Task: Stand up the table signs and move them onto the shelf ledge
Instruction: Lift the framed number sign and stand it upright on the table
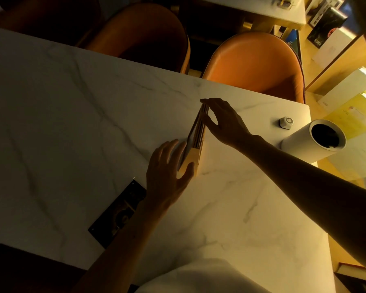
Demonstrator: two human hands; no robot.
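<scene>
A bundle of thin table signs [195,136] with wooden bases stands on edge on the white marble table [72,106], near its right side. My left hand [167,176] presses against the near wooden end of the bundle, thumb on the base. My right hand [224,121] pinches the far top edge, fingers spread over it. The signs lean slightly to the left, packed together. The shelf ledge [347,115] lies to the right of the table, holding yellow and white books.
A white cylinder [313,142] with a dark opening stands at the table's right edge, a small white hexagonal device [286,122] behind it. A black flat card [116,214] lies near my left forearm. Two orange chairs [256,64] stand across the table.
</scene>
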